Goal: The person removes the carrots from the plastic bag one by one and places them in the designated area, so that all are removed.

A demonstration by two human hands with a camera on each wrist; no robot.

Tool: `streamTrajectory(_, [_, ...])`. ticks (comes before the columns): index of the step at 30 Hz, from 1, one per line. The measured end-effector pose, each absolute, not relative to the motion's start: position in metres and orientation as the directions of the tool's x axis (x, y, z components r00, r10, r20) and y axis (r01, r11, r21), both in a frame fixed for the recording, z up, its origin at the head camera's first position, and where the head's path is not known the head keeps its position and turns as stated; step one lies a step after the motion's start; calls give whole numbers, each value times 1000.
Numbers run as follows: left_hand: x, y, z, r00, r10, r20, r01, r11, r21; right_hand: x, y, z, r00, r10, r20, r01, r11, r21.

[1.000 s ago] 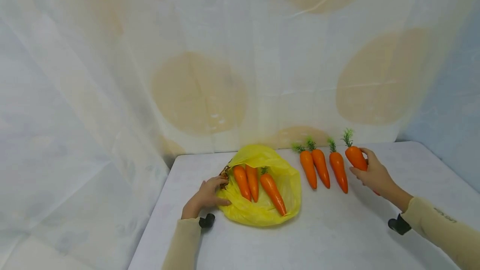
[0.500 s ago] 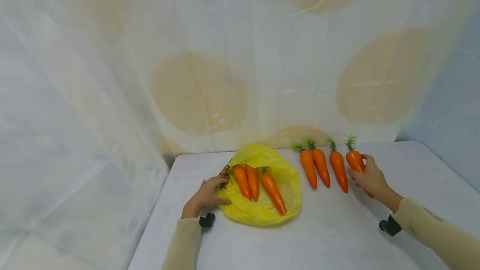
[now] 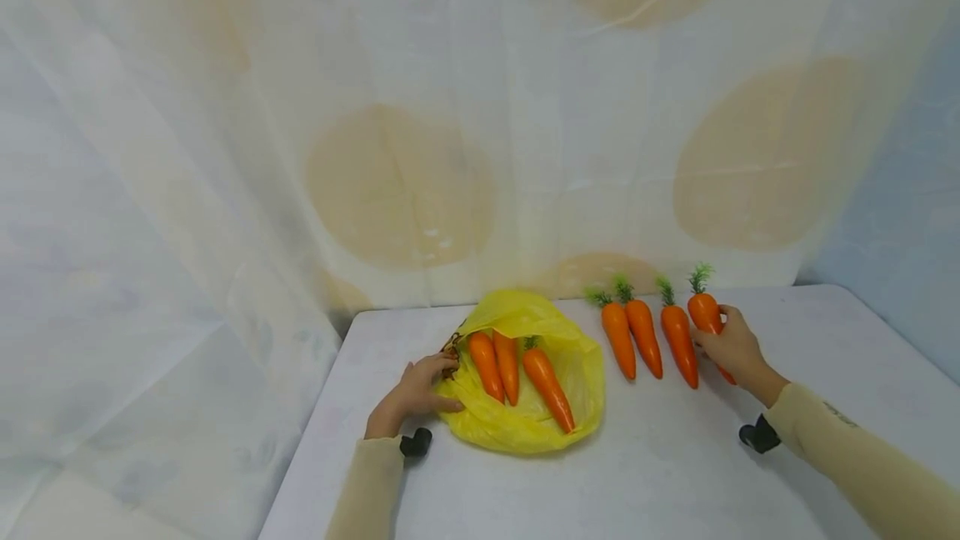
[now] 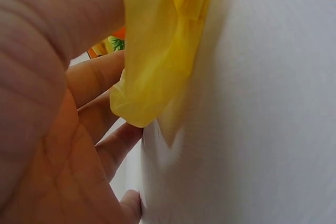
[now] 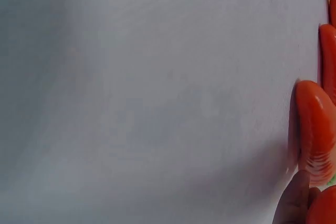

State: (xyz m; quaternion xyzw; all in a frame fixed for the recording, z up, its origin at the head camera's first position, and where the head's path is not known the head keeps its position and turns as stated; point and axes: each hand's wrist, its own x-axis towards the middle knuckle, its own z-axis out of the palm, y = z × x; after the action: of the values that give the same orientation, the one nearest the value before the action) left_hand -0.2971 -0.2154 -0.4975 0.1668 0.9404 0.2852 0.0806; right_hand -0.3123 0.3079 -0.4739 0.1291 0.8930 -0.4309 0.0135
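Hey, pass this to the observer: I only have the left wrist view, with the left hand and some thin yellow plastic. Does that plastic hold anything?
Observer: Yes, the head view shows three tapered orange carrots inside the open yellow plastic bag.

Operator: Is anything gripped away from it?

Observer: Yes, the right hand grips an orange carrot with a feathery green top.

Operator: Anything between that and the bag?

Observer: Three loose orange carrots with green tops lie there on the white tabletop, side by side.
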Motion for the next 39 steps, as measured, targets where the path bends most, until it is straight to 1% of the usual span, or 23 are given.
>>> streamTrajectory(6, [-297, -216, -499, -931, 363, -51, 277, 788, 549, -319, 304, -481, -967, 212, -142, 245, 615, -749])
streamTrajectory(12, [-299, -217, -502, -934, 354, -51, 265, 780, 567, -322, 301, -482, -969, 207, -133, 234, 602, -763])
streamTrajectory(19, [-299, -216, -502, -936, 349, -46, 258, 769, 584, -328, 296, -482, -962, 234, -143, 257, 580, -773])
streamTrajectory(28, [-300, -216, -501, -929, 368, -34, 285, 773, 566, -334, 294, -480, -965, 222, -139, 244, 574, -781])
streamTrajectory(39, [-301, -219, -502, -931, 362, -48, 276, 782, 558, -331, 304, -480, -943, 272, -189, 318, 580, -750])
